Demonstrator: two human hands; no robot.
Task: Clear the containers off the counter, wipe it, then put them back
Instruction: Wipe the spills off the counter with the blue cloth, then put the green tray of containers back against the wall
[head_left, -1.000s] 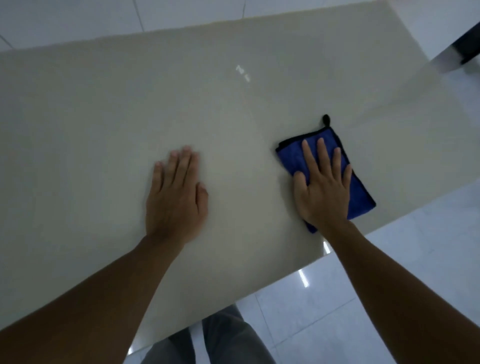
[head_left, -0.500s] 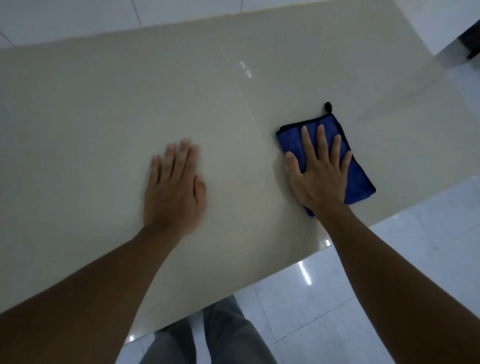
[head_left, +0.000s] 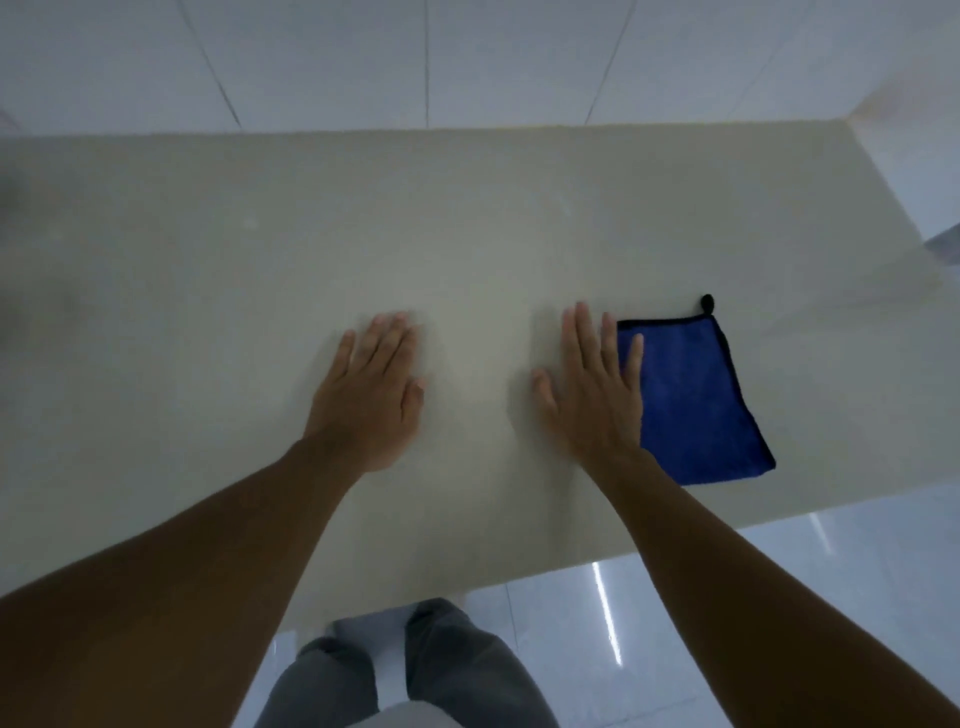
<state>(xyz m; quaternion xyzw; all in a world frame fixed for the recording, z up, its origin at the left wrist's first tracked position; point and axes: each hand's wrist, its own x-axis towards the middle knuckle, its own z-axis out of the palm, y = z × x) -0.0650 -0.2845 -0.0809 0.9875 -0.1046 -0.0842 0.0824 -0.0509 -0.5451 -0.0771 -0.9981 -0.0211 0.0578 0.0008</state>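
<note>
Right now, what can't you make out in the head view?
- Containers: none in the head view; wherever they stand lies outside the frame.
- Cloth left edge: head view, covered by the right hand; motion blur hides whether the hand presses on it.
- Counter left end: head view, cut off by the frame edge and blurred.

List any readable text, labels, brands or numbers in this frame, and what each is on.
None readable.
The blue cloth shows no print or legible tag, only a black edging and loop.
The counter carries no markings, only faint glare spots.
</note>
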